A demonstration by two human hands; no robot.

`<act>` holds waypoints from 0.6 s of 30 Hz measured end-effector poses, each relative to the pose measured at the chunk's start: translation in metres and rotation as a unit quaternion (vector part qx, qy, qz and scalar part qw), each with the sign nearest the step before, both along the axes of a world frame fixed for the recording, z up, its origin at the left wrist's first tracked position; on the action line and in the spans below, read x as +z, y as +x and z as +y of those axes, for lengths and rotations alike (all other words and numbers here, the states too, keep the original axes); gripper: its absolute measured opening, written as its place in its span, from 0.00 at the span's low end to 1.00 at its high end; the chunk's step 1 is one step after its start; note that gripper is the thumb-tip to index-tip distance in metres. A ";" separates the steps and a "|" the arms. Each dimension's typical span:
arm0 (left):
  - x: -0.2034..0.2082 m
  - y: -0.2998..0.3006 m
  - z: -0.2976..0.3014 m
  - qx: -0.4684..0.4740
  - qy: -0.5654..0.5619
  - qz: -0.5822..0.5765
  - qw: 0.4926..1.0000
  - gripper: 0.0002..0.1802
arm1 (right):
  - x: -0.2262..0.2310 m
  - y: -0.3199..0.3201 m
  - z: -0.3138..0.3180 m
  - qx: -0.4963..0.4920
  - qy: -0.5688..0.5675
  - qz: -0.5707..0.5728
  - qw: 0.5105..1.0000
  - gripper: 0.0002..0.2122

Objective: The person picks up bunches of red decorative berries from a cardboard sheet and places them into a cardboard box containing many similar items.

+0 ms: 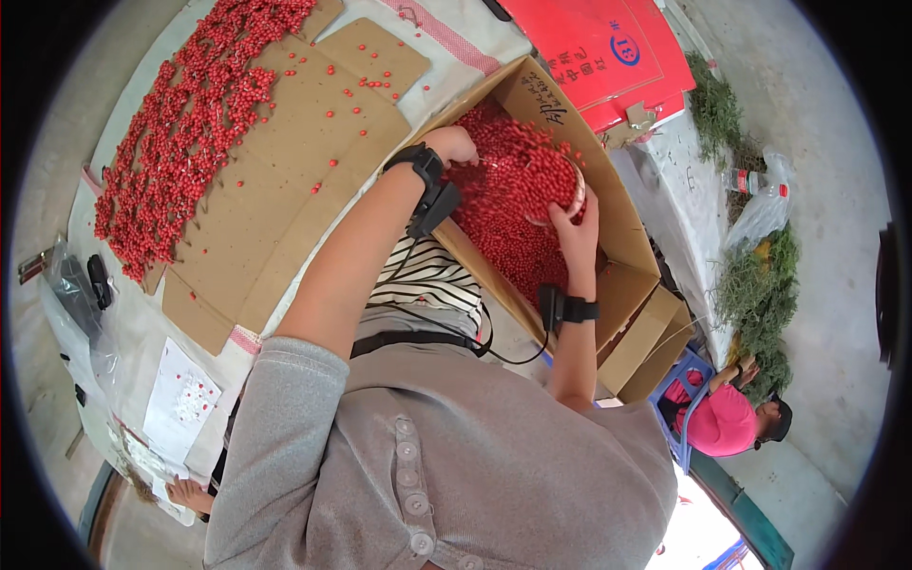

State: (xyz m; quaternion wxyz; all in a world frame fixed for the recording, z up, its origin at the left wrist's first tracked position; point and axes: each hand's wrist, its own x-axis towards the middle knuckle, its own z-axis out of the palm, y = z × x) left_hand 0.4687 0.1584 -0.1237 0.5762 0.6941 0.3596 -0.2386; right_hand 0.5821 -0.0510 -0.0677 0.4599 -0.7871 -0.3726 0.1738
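Observation:
A deep cardboard box (622, 237) stands in front of me, its bottom covered with loose red berries (513, 252). My right hand (578, 233) grips a round, white-rimmed bowl (579, 190) inside the box. The bowl is tilted, and red berries are heaped in and around it, some blurred. My left hand (452, 145) reaches over the box's left wall with its fingers curled above the berries. Something thin and pale shows by those fingertips, too small to name.
Left, a covered table carries flat cardboard (313, 142) and piled berry sprigs (190, 123). A red carton (608, 57) lies beyond the box. Greenery (760, 285) lies at right, near a seated person in pink (720, 418). Another person's hand (190, 496) rests at lower left.

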 end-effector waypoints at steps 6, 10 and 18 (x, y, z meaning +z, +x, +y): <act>-0.010 -0.002 0.003 -0.013 0.015 -0.005 1.000 0.11 | -0.063 0.005 0.009 -0.017 -0.244 -0.182 0.952 0.32; 0.000 0.005 -0.001 0.017 -0.017 -0.056 0.998 0.10 | -0.174 0.045 -0.032 0.014 -0.456 0.165 0.874 0.33; -0.008 -0.004 0.001 -0.008 0.028 -0.023 0.999 0.08 | -0.098 0.019 -0.046 -0.067 -0.194 0.614 0.762 0.22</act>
